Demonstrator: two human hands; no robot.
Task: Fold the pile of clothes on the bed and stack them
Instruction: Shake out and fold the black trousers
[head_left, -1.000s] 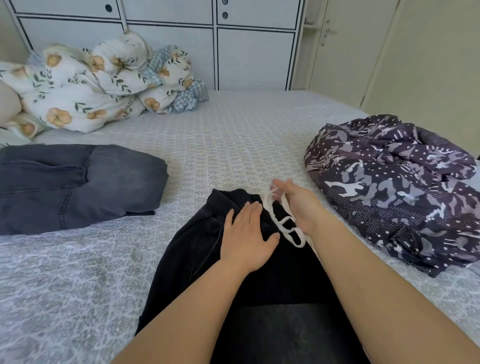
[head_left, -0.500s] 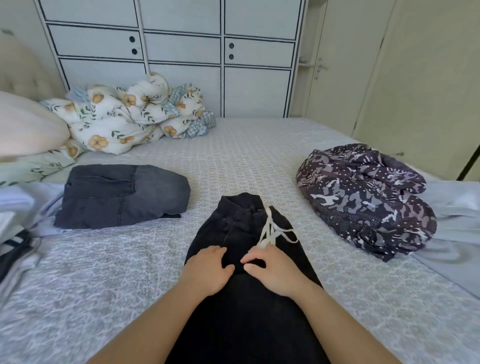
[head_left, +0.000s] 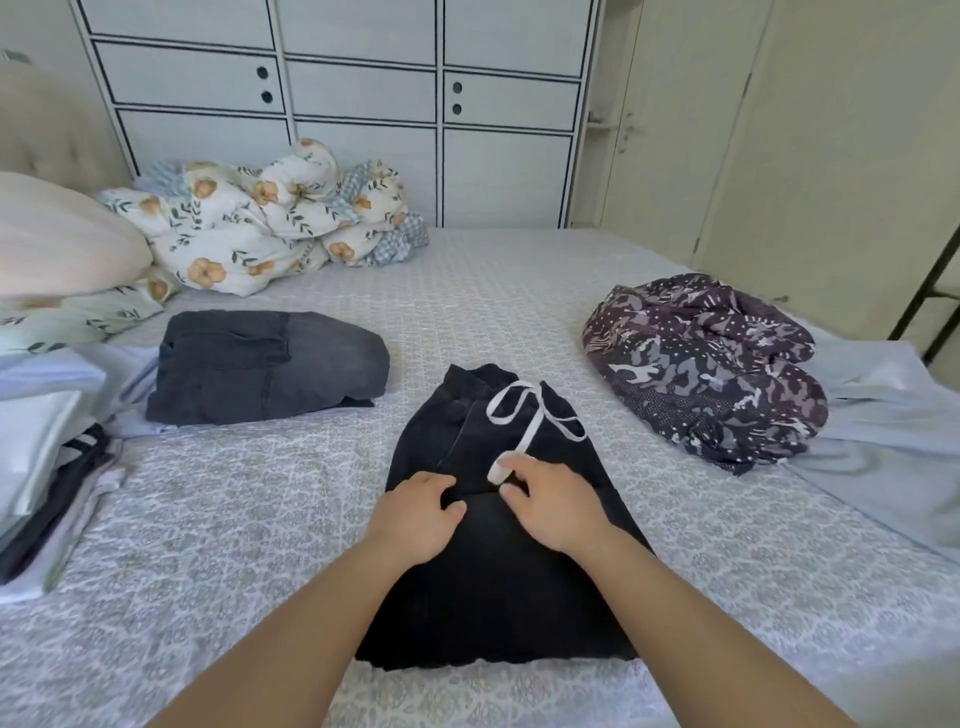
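Black pants (head_left: 498, 587) with a white drawstring (head_left: 530, 415) lie lengthwise on the bed (head_left: 208, 545) in front of me, waistband pointing away. My left hand (head_left: 415, 514) and my right hand (head_left: 550, 506) sit side by side on the middle of the pants, fingers curled into the fabric. The drawstring's end touches my right fingertips. Folded dark grey jeans (head_left: 260, 364) lie to the left. A crumpled camouflage-print garment (head_left: 701, 364) lies unfolded to the right.
A stack of folded clothes (head_left: 47, 467) sits at the left edge. A floral quilt (head_left: 260, 223) and a pillow (head_left: 57, 234) are bunched at the head. Light blue cloth (head_left: 883, 431) lies at the right. White cupboards (head_left: 363, 104) stand behind.
My right hand let the drawstring down and both hands slid from the waistband toward me to the middle of the pants. My view has pulled back and risen.
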